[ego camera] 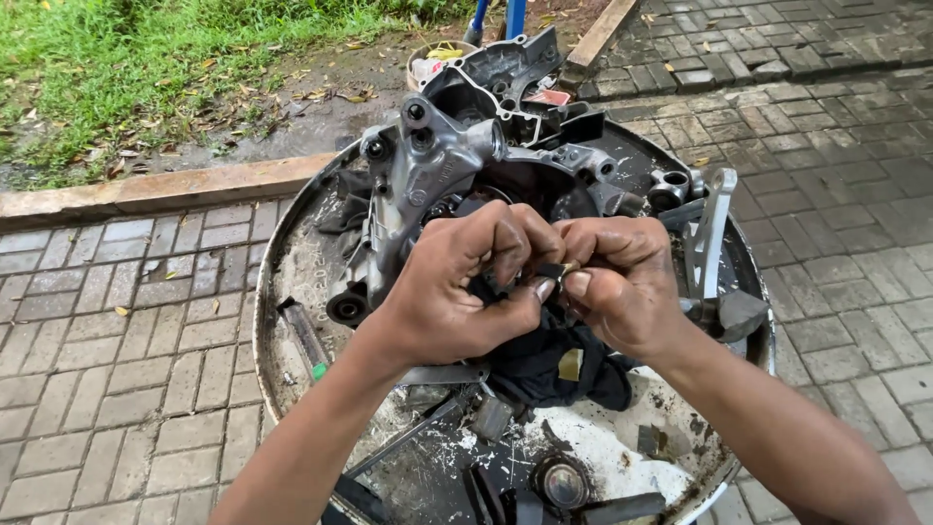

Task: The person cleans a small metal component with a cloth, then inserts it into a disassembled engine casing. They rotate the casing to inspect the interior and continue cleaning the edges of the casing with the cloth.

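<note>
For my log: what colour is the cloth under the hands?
Black cloth, bunched under the left hand and right hand; head view shows it best.

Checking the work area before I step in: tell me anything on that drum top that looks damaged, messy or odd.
The drum top is worn, its white paint flaking and stained. Loose tools and parts lie scattered near its front edge. The engine casing sits tilted. Both hands, left hand and right hand, pinch a small part over a dark rag.

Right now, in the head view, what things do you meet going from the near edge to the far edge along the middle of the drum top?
Round metal cap → dark cloth → left hand and right hand pinching a small part → grey engine casing → small tub of bits → blue poles.
</note>
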